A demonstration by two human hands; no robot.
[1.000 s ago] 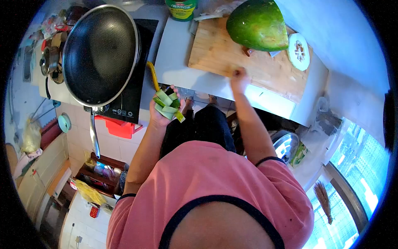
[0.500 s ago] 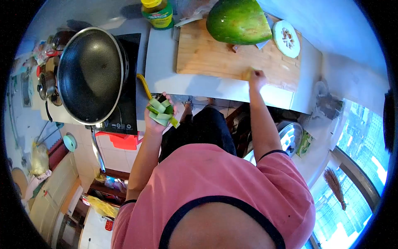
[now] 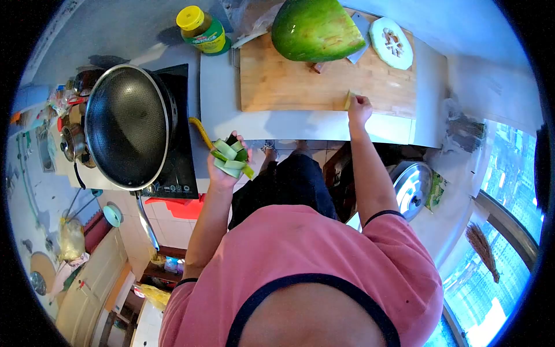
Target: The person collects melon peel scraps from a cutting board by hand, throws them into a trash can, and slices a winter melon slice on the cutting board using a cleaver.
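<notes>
My left hand is cupped around several green rind pieces, in front of the counter. My right hand pinches a small yellowish-green piece at the front edge of the wooden cutting board. On the board lies a large cut green melon. A knife blade shows partly from behind it, and its brown handle sticks out in front. To the right of the blade is a pale round melon slice with a seeded centre.
A large wok stands on the black cooktop at the left, its handle pointing toward me. A yellow-capped jar is at the counter's back. A red container and a metal lid are below counter level.
The view has shifted, with the counter items now further left. My right hand has moved right along the board's front edge, and a small piece now shows in its fingers.
</notes>
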